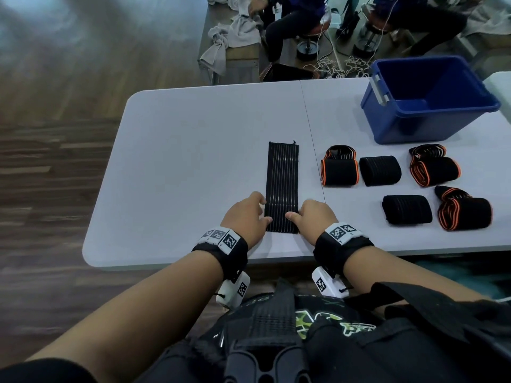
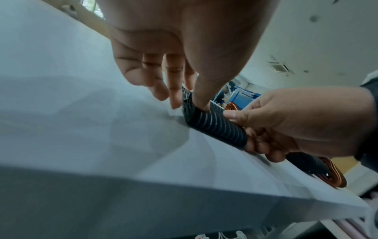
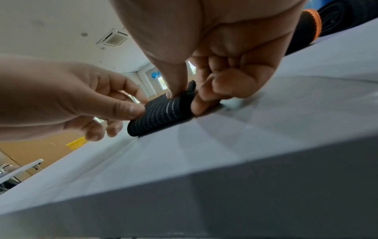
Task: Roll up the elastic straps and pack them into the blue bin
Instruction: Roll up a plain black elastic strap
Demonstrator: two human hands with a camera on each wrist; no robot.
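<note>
A black ribbed elastic strap point(image 1: 282, 178) lies stretched out lengthwise on the grey table point(image 1: 193, 150), its near end curled into a small roll point(image 2: 214, 127) point(image 3: 161, 116). My left hand point(image 1: 250, 217) pinches the roll's left end, thumb on top point(image 2: 201, 103). My right hand point(image 1: 312, 217) pinches the right end, thumb point(image 3: 174, 90) on top, fingers curled beside it. The blue bin point(image 1: 425, 100) stands open at the far right; I see nothing inside it.
Several rolled straps lie right of my hands: black ones point(image 1: 380, 170) point(image 1: 406, 209) and orange-edged ones point(image 1: 338, 168) point(image 1: 434, 167) point(image 1: 464, 211). The table's near edge runs just below my wrists. Seated people, towels and cables are beyond the far edge.
</note>
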